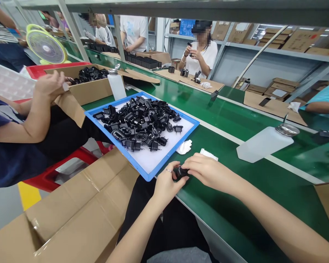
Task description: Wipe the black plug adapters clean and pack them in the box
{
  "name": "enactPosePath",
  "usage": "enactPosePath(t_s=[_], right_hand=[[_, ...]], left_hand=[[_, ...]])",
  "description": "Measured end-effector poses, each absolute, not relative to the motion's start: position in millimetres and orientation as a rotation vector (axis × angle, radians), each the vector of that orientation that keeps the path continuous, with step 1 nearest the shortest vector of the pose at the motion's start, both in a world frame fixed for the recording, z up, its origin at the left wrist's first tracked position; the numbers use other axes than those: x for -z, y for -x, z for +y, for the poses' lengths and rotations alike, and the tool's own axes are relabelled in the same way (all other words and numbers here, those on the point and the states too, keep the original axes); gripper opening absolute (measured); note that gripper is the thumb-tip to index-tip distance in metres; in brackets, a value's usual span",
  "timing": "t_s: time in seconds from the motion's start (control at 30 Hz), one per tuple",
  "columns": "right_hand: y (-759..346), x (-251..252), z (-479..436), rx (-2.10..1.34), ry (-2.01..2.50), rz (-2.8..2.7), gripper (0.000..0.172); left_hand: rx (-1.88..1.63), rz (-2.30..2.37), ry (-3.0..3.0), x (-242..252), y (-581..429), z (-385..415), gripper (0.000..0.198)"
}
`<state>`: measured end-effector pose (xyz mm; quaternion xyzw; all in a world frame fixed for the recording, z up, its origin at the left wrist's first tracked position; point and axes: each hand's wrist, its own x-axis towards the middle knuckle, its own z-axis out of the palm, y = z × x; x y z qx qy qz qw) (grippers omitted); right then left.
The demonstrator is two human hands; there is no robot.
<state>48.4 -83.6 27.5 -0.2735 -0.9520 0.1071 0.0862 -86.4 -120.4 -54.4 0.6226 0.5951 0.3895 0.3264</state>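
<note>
My left hand (166, 183) and my right hand (204, 168) meet at the near edge of the green bench. Both have their fingers closed on a small black plug adapter (181, 171), mostly hidden by the fingers. Just beyond them lie a crumpled white tissue (184, 147) and a folded white wipe (209, 154). Ahead and to the left, a blue-rimmed tray (154, 169) bears a heap of black plug adapters (142, 120), some showing their pins.
A white pump bottle (263, 145) stands at right, another (116, 86) behind the tray. Large cardboard boxes (79, 204) are at lower left. A co-worker's arm (38, 106) is beside an open carton (90, 93). More people work across the green conveyor (222, 118).
</note>
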Motion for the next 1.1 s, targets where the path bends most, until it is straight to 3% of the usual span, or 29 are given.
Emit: enactPosePath(t_s=[0.5, 0.8, 1.1], right_hand=[[-43, -39, -76, -0.524, 1.032, -2.89, 0.018], [-33, -44, -68, -0.658, 1.254, -2.95, 0.022], [-28, -48, -75, -0.349, 1.21, -3.189, 0.012]], left_hand=[[-1.161, 1.501, -1.844, 63, 85, -123, 0.028], [-1.149, 1.812, -2.07, 62, 80, -129, 0.029], [-1.135, 1.796, -2.005, 62, 79, -129, 0.03]])
